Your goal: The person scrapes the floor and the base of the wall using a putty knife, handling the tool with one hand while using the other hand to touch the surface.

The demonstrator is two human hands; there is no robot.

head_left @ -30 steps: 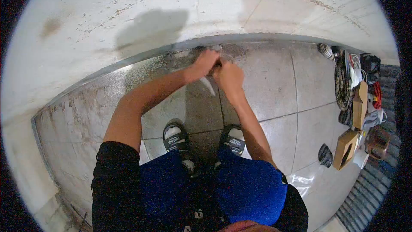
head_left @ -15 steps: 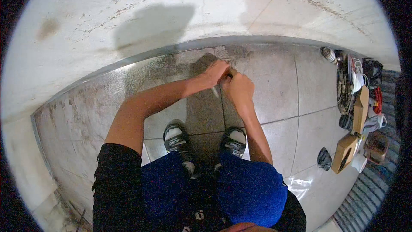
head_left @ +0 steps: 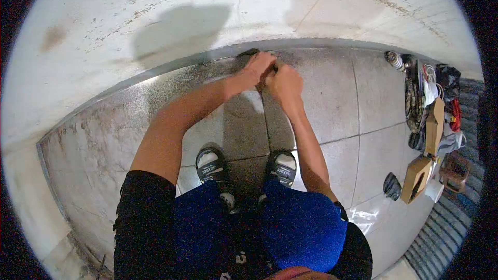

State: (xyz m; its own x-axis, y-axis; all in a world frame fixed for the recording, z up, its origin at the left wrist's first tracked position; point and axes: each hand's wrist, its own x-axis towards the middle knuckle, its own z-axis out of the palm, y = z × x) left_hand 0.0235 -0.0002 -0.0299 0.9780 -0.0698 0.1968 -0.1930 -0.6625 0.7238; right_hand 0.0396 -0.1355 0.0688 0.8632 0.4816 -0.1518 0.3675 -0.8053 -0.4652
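So I've got my left hand (head_left: 259, 67) and right hand (head_left: 284, 84) pretty much together over the tiled floor (head_left: 324, 93), near the base of the wall (head_left: 259, 10), fingers curled in. There's a small dark thing (head_left: 275, 66) between them, too hidden to name, and I can't tell if either hand's really gripping it.

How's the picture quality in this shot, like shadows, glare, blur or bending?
Head view: strong fisheye bowing, the base of the wall curving, corners black; head view: a dark shadow on the wall, white glare on the floor at lower right; head view: left hand and right hand slightly soft, anything between them too unclear to identify.
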